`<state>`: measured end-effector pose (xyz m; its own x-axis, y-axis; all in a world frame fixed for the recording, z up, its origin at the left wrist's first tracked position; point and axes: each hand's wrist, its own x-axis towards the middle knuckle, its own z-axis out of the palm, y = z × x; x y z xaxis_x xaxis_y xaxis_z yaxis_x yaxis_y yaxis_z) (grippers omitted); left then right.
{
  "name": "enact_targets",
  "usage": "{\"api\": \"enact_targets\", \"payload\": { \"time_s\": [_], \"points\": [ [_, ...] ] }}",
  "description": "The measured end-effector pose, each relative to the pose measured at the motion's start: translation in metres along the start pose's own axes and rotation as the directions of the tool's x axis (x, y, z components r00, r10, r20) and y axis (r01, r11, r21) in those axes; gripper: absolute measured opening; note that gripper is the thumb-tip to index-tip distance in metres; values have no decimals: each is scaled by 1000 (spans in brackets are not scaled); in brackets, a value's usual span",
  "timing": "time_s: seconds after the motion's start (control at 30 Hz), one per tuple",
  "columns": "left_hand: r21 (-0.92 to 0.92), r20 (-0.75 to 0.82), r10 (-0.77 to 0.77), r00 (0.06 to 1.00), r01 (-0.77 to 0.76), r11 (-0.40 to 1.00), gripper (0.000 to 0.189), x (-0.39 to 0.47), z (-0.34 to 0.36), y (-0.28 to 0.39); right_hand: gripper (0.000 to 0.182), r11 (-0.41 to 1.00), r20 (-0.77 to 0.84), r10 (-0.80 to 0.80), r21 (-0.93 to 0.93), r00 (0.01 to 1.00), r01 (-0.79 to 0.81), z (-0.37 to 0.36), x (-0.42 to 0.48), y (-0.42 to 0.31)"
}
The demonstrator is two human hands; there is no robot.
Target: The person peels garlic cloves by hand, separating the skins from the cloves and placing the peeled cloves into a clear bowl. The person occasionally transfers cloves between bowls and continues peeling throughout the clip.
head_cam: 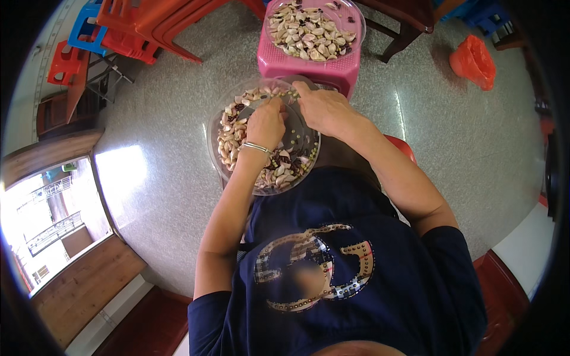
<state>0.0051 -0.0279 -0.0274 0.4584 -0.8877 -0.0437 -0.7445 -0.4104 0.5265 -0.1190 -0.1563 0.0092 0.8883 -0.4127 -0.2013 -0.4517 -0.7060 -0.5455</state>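
A round clear plastic tray (214,153) rests on my lap. Along its left and lower sides lie garlic cloves (231,141), mixed with dark red beans (291,165) and small pale green beans (313,156). My left hand (266,123), with a metal bangle (257,147) at the wrist, reaches down into the middle of the tray; its fingers are curled and the tips are mostly hidden. At the tray's upper right rim is my right hand (324,109), index finger extended over the edge. Its other fingers are tucked out of sight, so what they hold cannot be seen.
Ahead stands a pink plastic stool (307,69) bearing a second clear tray (361,31) of garlic cloves and beans. An orange plastic chair (151,22) and a blue stool (84,31) are at upper left. A red bag-lined bin (474,62) sits at right on the speckled floor (445,133).
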Motion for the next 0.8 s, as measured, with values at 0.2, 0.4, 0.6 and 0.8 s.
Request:
{"api": "enact_targets", "payload": {
  "time_s": [0.2, 0.4, 0.6, 0.8],
  "points": [
    [119, 44, -51, 998, 45, 992, 11, -14, -8, 4, 33, 1000, 64, 23, 3, 998, -23, 3, 2, 1],
    [-294, -81, -39, 996, 14, 956, 4, -4, -34, 7, 34, 1000, 33, 2, 24, 999, -3, 2, -1, 2],
    [-453, -235, -60, 970, -55, 890, 9, 71, -47, 41, 35, 1000, 46, 5, 19, 999, -6, 5, 1, 3],
    [-280, -357, 92, 930, -200, 939, 15, 142, -37, 41, 34, 999, 38, 4, 42, 999, -5, 9, 1, 6]
  ]
}}
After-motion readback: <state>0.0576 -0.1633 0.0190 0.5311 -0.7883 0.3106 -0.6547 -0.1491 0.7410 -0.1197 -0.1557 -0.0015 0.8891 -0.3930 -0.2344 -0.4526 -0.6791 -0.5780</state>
